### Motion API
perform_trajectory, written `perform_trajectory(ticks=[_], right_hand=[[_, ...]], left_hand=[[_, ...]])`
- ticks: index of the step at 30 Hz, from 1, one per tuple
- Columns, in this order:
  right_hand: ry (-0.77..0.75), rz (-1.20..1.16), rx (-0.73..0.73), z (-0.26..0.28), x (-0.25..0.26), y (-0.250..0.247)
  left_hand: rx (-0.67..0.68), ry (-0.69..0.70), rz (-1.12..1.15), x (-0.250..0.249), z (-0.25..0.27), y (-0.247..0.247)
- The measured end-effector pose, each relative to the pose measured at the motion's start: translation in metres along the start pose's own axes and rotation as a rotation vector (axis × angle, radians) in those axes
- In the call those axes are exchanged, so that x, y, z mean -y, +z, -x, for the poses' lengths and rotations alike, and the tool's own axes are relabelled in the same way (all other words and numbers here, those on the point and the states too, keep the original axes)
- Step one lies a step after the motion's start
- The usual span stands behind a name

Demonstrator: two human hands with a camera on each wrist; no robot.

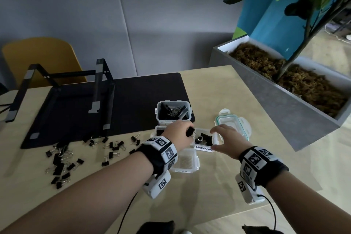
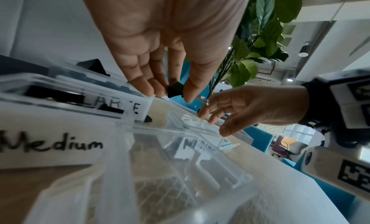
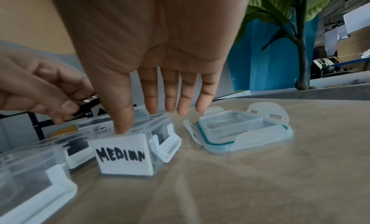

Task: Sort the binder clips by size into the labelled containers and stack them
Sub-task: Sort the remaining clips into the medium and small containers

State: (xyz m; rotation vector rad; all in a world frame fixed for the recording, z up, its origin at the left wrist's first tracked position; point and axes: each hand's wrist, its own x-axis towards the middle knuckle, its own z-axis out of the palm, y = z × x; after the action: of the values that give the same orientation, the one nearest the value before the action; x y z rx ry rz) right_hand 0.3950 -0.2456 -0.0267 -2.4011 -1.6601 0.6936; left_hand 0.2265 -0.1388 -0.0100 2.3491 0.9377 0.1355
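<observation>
My left hand [image 1: 181, 129] pinches a black binder clip [image 1: 190, 132] by thumb and fingers, just above the open container labelled MEDIUM [image 3: 122, 157]. The same clip [image 2: 174, 89] shows between the fingertips in the left wrist view. My right hand [image 1: 223, 137] spans that container with straight fingers, thumb on its near rim and fingers at the far rim. A few black clips lie inside it. The LARGE container [image 1: 173, 112] behind holds several clips. A second Medium container [image 2: 50, 146] sits left of it. The small container [image 1: 185, 160] stands nearest me.
Several loose black clips [image 1: 76, 155] lie scattered on the wooden table [image 1: 218, 186] to the left. A teal-rimmed lid [image 1: 234, 122] lies right of the containers. A black mat [image 1: 133, 100] with a metal stand [image 1: 98, 85] is behind, a grey planter [image 1: 284, 100] at right.
</observation>
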Motion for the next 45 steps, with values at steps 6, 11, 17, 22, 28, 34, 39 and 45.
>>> perform_trajectory(ticks=[6, 11, 17, 22, 28, 34, 39, 45], right_hand=[[0.004, 0.031, -0.015, 0.000, 0.002, 0.001], [0.006, 0.032, -0.019, 0.001, 0.003, 0.000], [0.002, 0.088, 0.006, 0.000, 0.006, -0.003], [-0.045, 0.153, -0.032, 0.002, 0.021, -0.005], [-0.159, -0.016, -0.040, 0.004, 0.071, 0.003], [-0.247, -0.111, 0.028, 0.003, 0.139, 0.026], [-0.304, -0.121, 0.078, -0.008, 0.195, 0.052], [-0.333, -0.082, 0.142, -0.027, 0.252, 0.080]], left_hand=[[0.018, -0.028, -0.137, -0.018, -0.019, 0.023], [0.018, 0.022, -0.257, -0.010, -0.019, 0.037], [0.053, 0.018, -0.287, 0.000, -0.008, 0.030], [-0.044, -0.019, -0.105, 0.015, 0.013, 0.016], [-0.087, -0.171, 0.028, 0.054, 0.063, -0.011], [-0.115, -0.354, 0.059, 0.113, 0.104, -0.047], [-0.147, -0.456, 0.058, 0.166, 0.130, -0.079], [-0.125, -0.599, 0.057, 0.231, 0.154, -0.106]])
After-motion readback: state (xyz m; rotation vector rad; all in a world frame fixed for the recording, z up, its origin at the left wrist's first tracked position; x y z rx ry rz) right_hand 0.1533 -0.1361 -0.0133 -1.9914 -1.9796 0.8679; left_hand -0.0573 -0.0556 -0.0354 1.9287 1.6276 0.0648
